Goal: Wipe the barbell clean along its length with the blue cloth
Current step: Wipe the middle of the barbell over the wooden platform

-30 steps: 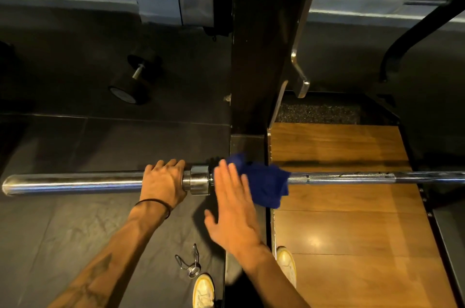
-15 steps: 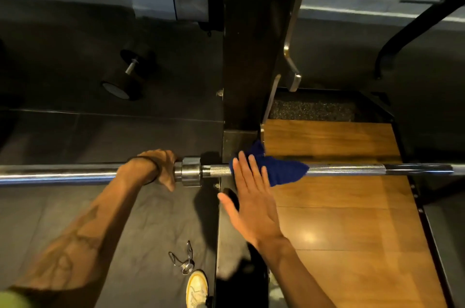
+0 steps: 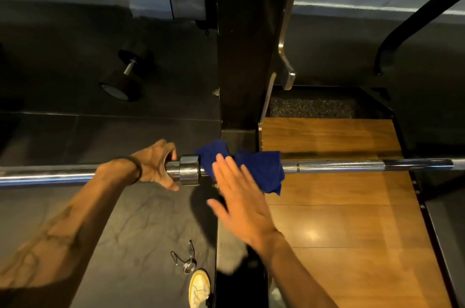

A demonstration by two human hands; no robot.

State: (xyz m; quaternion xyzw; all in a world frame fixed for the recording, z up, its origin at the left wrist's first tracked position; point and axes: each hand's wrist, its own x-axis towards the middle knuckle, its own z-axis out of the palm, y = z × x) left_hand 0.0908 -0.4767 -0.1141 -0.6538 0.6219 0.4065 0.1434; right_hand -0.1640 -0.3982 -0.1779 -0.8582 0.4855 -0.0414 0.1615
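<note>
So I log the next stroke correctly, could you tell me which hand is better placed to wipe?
Probably the right hand: its straight fingers lie on the blue cloth, while the left hand grips the barbell.

Rumpled blue cloth [image 3: 261,169] draped over horizontal chrome barbell [image 3: 339,166]

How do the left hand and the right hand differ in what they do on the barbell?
The left hand curls its fingers round the bar's smooth sleeve, beside the collar; the right hand is flat, with straight fingers. The left hand touches bare metal; the right hand lies against the blue cloth draped over the barbell. Both are at the same bar, one on each side of the collar.
</note>
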